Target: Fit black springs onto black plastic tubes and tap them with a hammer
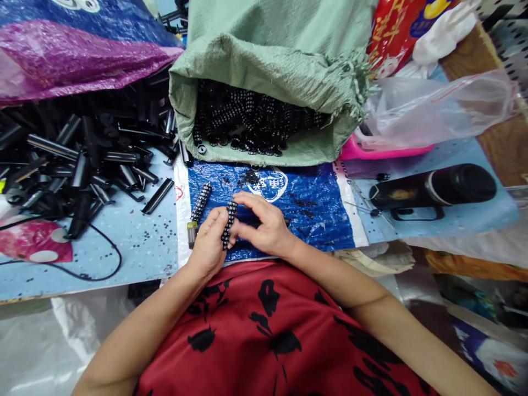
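A short black strip covered in small white-edged squares [230, 223] stands at a slant in my left hand [210, 239], whose fingers and thumb are closed around it. My right hand [266, 225] is just to its right, with index finger and thumb spread; their tips are close to the strip, and contact is hard to tell. Left of my hands, a similar patterned strip [201, 201] lies on the blue printed plastic sheet [322, 220]. Below that strip is a small container with a yellowish top [192, 234]. Many similar black patterned pieces [256, 118] fill the mouth of a green woven sack [272, 60].
Black channel-shaped parts [78, 159] are heaped on the left, beneath a purple-and-blue bag [82, 55]. A dark cable [111, 264] loops at the front left. To the right are a black flask [437, 190], a pink tray [388, 153] and a clear plastic bag [437, 110].
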Motion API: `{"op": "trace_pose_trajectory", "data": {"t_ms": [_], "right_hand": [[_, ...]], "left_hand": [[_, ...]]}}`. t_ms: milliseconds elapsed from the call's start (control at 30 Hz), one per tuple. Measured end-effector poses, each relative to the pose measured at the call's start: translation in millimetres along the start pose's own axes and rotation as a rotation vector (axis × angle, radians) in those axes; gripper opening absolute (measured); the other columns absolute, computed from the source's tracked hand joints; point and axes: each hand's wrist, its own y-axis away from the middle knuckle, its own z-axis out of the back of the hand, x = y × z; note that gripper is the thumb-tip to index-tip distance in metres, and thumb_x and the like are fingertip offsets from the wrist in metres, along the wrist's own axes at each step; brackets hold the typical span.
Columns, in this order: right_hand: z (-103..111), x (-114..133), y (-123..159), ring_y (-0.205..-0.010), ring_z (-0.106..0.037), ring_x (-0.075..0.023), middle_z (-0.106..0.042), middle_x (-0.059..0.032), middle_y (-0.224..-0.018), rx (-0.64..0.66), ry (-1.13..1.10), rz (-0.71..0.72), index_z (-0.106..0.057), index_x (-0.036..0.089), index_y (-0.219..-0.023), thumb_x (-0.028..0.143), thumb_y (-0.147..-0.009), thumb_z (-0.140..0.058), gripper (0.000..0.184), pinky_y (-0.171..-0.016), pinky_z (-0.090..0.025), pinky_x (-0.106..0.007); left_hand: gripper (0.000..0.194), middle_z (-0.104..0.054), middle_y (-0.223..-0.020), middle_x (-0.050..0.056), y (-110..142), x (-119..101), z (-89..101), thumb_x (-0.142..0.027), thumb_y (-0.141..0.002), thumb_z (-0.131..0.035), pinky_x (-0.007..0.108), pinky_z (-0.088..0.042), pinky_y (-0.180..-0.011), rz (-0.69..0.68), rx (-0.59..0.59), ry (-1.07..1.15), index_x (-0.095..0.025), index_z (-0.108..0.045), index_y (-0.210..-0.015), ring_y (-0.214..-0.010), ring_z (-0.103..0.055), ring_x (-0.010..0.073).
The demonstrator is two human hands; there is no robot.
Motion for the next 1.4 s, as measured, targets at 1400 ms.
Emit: {"op": "trace_pose_trajectory", "data": {"t_ms": [1400], "right_hand": [[96.6,-56.3,-168.4,-0.092,-0.074,-0.0286,-0.080,-0.0137,-0.094,-0.295,0.874,-0.403,-0.080,0.019,-0.094,0.048,-0.100,-0.062,0.035,-0.087,-0.053,-0.036]], "left_hand": [[0.016,-0.074,-0.098,0.003,-12.7,-53.5,65.9,-0.033,-0.100,-0.063,0.030,-0.051,-0.077,-0.829,-0.032,-1.114,-0.023,-0.071,-0.109,-0.080,-0.066,0.0174]]}}
